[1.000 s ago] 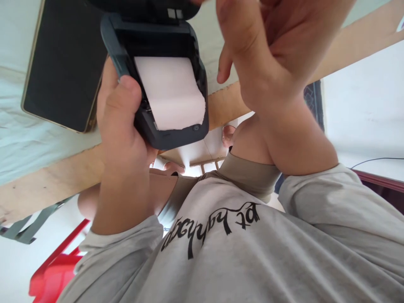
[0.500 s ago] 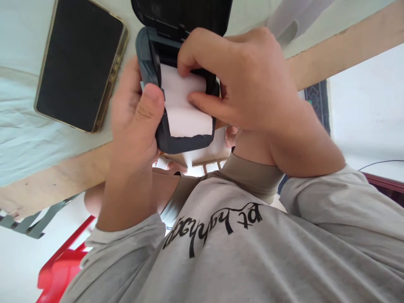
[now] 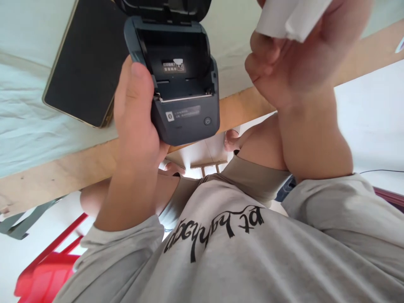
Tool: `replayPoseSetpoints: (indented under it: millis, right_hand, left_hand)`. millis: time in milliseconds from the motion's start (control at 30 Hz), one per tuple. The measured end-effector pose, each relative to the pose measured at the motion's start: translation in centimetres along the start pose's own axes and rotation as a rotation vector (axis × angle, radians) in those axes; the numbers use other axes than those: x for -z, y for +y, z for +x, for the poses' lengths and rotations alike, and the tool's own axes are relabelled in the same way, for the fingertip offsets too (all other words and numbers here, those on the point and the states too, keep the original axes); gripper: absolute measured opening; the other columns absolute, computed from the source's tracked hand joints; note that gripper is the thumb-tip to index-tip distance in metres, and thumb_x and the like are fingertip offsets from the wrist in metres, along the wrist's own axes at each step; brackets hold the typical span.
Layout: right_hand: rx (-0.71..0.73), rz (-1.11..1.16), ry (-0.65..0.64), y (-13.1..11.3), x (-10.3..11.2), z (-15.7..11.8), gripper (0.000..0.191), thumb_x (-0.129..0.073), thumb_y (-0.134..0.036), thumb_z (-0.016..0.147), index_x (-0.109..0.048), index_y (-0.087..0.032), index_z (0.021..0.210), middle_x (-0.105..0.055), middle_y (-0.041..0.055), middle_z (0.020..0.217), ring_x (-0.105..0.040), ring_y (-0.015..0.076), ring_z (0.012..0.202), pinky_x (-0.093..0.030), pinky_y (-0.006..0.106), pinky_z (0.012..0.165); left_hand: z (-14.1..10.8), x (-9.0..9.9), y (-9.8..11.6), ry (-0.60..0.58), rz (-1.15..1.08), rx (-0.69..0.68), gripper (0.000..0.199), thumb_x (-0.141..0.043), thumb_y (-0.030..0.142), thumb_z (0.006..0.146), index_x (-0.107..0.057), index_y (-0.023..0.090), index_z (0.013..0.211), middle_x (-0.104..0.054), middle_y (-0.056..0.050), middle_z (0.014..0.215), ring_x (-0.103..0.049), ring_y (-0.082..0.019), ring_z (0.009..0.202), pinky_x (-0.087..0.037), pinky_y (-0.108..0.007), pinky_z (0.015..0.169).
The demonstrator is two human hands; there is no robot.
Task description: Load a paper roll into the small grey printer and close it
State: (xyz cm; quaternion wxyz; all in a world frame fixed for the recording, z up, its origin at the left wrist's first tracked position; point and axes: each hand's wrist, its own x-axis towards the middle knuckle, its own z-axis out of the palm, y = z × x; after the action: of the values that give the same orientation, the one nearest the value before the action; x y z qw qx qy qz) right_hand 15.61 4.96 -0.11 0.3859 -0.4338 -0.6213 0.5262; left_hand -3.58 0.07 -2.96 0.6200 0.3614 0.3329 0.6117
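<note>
A small dark portable label printer (image 3: 186, 122) is in my left hand (image 3: 137, 101), whose thumb presses its left side while the fingers wrap underneath. Its black lid (image 3: 164, 8) is swung up. The paper bay (image 3: 176, 46) holds no roll and shows a printed sticker inside. At the upper right, my right hand (image 3: 303, 67) is raised away from the printer with its fingers curled. White paper (image 3: 284, 19) covers part of that hand and seems to be held in it. The top of the paper and some fingers are cut off or hidden.
A dark phone in a gold-edged case (image 3: 88, 63) lies on the pale green cloth (image 3: 22, 118) left of the printer. The table's bare wooden edge (image 3: 63, 176) runs just in front of me. A red plastic chair (image 3: 47, 273) stands at lower left.
The white paper has come out of the printer's bay. My right hand has moved from the bay to the upper right. My left hand still holds the printer, shifted slightly left.
</note>
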Motion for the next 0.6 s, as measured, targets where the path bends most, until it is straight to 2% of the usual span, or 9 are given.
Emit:
replayPoseSetpoints:
  millis: [100, 200, 233, 300, 367, 400, 433, 533, 600]
  right_hand:
    - [-0.033, -0.011, 0.126, 0.1, -0.2, 0.0, 0.039, -0.026, -0.045, 0.078, -0.037, -0.015, 0.101, -0.046, -0.0059, 0.089, -0.04, -0.0065, 0.054, -0.031, 0.009, 0.045]
    - [0.033, -0.197, 0.209, 0.2, -0.6, -0.4, 0.03, -0.043, -0.043, 0.08, -0.04, -0.015, 0.09, -0.042, -0.0036, 0.075, -0.04, -0.0035, 0.05, -0.028, 0.013, 0.041]
    - [0.074, -0.284, 0.22, 0.3, -0.6, -0.5, 0.03, -0.048, -0.042, 0.078, -0.044, -0.014, 0.086, -0.044, -0.0021, 0.075, -0.043, -0.0023, 0.055, -0.033, 0.014, 0.046]
    - [0.168, -0.467, 0.23, 0.5, -0.5, -0.6, 0.03, -0.055, -0.041, 0.075, -0.051, -0.012, 0.083, -0.048, 0.0009, 0.081, -0.048, 0.0011, 0.072, -0.043, 0.017, 0.066]
    - [0.249, -0.622, 0.221, 0.9, -0.2, -0.6, 0.031, -0.06, -0.039, 0.072, -0.056, -0.011, 0.086, -0.052, 0.0024, 0.089, -0.047, 0.0043, 0.088, -0.041, 0.021, 0.086]
    - [0.273, -0.681, 0.207, 1.1, -0.1, -0.6, 0.033, -0.062, -0.038, 0.071, -0.058, -0.011, 0.089, -0.053, 0.0024, 0.092, -0.046, 0.0055, 0.092, -0.039, 0.022, 0.09]
    - [0.279, -0.725, 0.187, 1.2, 0.1, -0.5, 0.034, -0.062, -0.037, 0.07, -0.058, -0.011, 0.092, -0.054, 0.0022, 0.094, -0.046, 0.0059, 0.094, -0.038, 0.022, 0.091]
    - [0.204, -0.799, 0.138, 1.5, 0.1, -0.5, 0.039, -0.061, -0.031, 0.07, -0.055, -0.011, 0.102, -0.055, 0.0008, 0.098, -0.047, 0.0039, 0.088, -0.039, 0.02, 0.083]
    - [0.121, -0.803, 0.133, 1.1, -0.1, -0.7, 0.054, -0.06, -0.03, 0.07, -0.045, -0.008, 0.117, -0.057, 0.0011, 0.1, -0.049, 0.0029, 0.083, -0.041, 0.019, 0.077]
  left_hand:
    - [0.0, 0.2, 0.1, -0.048, -0.049, 0.02, 0.034, -0.051, 0.044, 0.08, -0.053, 0.017, 0.1, -0.058, -0.005, 0.094, -0.057, -0.024, 0.111, -0.053, -0.035, 0.086]
    - [-0.2, 0.2, 0.3, -0.088, -0.072, 0.026, 0.032, -0.049, 0.039, 0.083, -0.051, 0.016, 0.105, -0.06, -0.007, 0.102, -0.06, -0.022, 0.103, -0.053, -0.033, 0.076]
    - [-0.2, 0.2, 0.3, -0.094, -0.076, 0.015, 0.032, -0.048, 0.037, 0.083, -0.051, 0.015, 0.106, -0.061, -0.008, 0.103, -0.061, -0.021, 0.1, -0.053, -0.032, 0.073]
    - [-0.3, 0.2, 0.2, -0.093, -0.088, -0.015, 0.03, -0.046, 0.034, 0.085, -0.05, 0.014, 0.106, -0.061, -0.008, 0.104, -0.061, -0.02, 0.099, -0.053, -0.033, 0.078]
    - [-0.2, 0.3, 0.1, -0.096, -0.095, -0.036, 0.028, -0.045, 0.031, 0.085, -0.05, 0.013, 0.107, -0.063, -0.007, 0.106, -0.06, -0.019, 0.101, -0.051, -0.037, 0.09]
    - [-0.2, 0.3, 0.0, -0.102, -0.099, -0.047, 0.029, -0.046, 0.031, 0.085, -0.05, 0.013, 0.107, -0.064, -0.007, 0.105, -0.061, -0.019, 0.102, -0.05, -0.039, 0.094]
    - [-0.2, 0.4, 0.0, -0.109, -0.1, -0.051, 0.029, -0.047, 0.032, 0.085, -0.05, 0.013, 0.107, -0.064, -0.006, 0.105, -0.061, -0.019, 0.102, -0.05, -0.039, 0.095]
    - [-0.2, 0.3, 0.0, -0.125, -0.1, -0.037, 0.031, -0.048, 0.033, 0.084, -0.05, 0.013, 0.108, -0.063, -0.006, 0.104, -0.061, -0.018, 0.101, -0.054, -0.034, 0.084]
    - [-0.2, 0.2, 0.1, -0.135, -0.109, -0.023, 0.032, -0.047, 0.034, 0.085, -0.049, 0.013, 0.109, -0.062, -0.005, 0.103, -0.061, -0.018, 0.1, -0.055, -0.032, 0.079]
